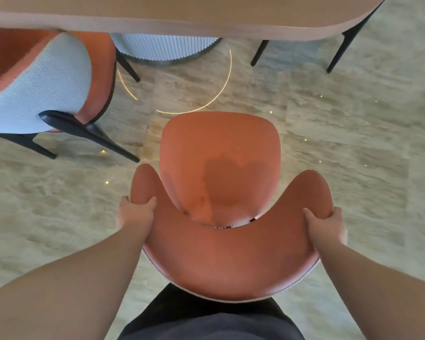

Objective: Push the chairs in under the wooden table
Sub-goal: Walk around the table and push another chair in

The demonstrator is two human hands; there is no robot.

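Marble floor (pixel 329 143) | both hands grip chair (pixel 219 253) backrest | table (pixel 182 20) ahead

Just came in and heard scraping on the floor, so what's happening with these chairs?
A person stands behind an orange chair, gripping the two ends of its curved backrest with the left hand and the right hand. The chair faces the wooden table but sits out on the marble floor, not yet under the tabletop. Another chair, on the left, is already partly tucked under the table edge.
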